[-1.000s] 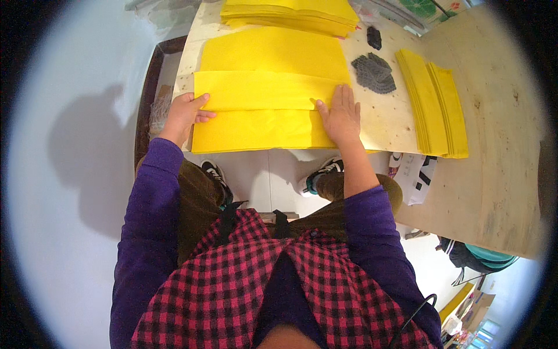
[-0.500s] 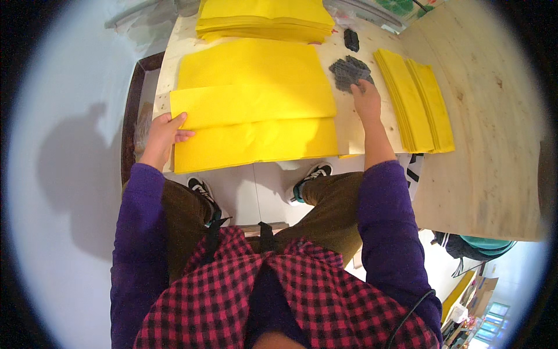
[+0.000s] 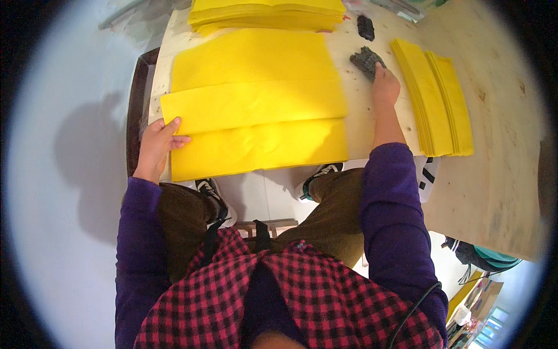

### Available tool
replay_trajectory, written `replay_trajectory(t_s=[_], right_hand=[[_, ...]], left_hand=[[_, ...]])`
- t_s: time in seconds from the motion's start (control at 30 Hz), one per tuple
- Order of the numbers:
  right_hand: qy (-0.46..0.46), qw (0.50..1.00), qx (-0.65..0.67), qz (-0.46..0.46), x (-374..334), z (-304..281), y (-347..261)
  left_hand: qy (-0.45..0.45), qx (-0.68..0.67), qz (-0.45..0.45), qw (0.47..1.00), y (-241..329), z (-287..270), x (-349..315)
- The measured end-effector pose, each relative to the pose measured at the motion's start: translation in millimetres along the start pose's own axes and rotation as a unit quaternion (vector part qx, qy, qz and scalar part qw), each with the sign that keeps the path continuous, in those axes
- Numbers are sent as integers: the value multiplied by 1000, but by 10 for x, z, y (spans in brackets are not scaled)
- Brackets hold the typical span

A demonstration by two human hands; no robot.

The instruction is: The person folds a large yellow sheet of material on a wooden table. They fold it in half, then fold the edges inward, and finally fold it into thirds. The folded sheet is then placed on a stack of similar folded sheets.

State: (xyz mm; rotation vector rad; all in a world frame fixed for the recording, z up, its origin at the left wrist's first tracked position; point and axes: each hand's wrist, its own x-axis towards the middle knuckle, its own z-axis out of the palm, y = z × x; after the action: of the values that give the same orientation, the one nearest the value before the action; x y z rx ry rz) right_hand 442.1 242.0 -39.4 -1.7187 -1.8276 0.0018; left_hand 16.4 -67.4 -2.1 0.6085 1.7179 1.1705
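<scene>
A sheet of yellow cloth, felt-like (image 3: 256, 107), lies on the wooden table with a folded band across its middle and its near edge at the table's front. My left hand (image 3: 158, 142) pinches the left edge of that band between thumb and fingers. To the right of the cloth is a small heap of dark grey, rough-textured pieces (image 3: 365, 60). The fingertips of my right hand (image 3: 386, 87) are closed at the heap's near right edge. Whether they grip one piece or several, I cannot tell.
A stack of yellow cloth (image 3: 267, 16) lies at the far edge. Two narrow folded yellow stacks (image 3: 423, 96) stand side by side at the right. A small black block (image 3: 365, 28) sits beyond the grey heap. An upright wooden panel (image 3: 494, 128) borders the right, a white wall (image 3: 64, 174) the left.
My right fingers have closed in on the grey heap, which looks narrower and more bunched. My left hand stays on the cloth's left edge. The whole view has shifted slightly.
</scene>
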Motion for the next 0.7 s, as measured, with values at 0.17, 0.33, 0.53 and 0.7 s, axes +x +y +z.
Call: replay_trajectory(t_s=[0.17,0.33,0.53,0.7], right_hand=[[7,926,339,165,-50,-93,-11],[42,899,408,154,-156,-412,-176],[-190,917,333,109,-587,-725,-528],[-239,941,217,101,-840,-600,-673]], left_hand=[[-3,0,1,1000,23,16,-16],[15,23,0,1000,30,25,-13],[1,3,11,1000,-25,-15,18],[-21,-24,25,999,-71,-55,34]])
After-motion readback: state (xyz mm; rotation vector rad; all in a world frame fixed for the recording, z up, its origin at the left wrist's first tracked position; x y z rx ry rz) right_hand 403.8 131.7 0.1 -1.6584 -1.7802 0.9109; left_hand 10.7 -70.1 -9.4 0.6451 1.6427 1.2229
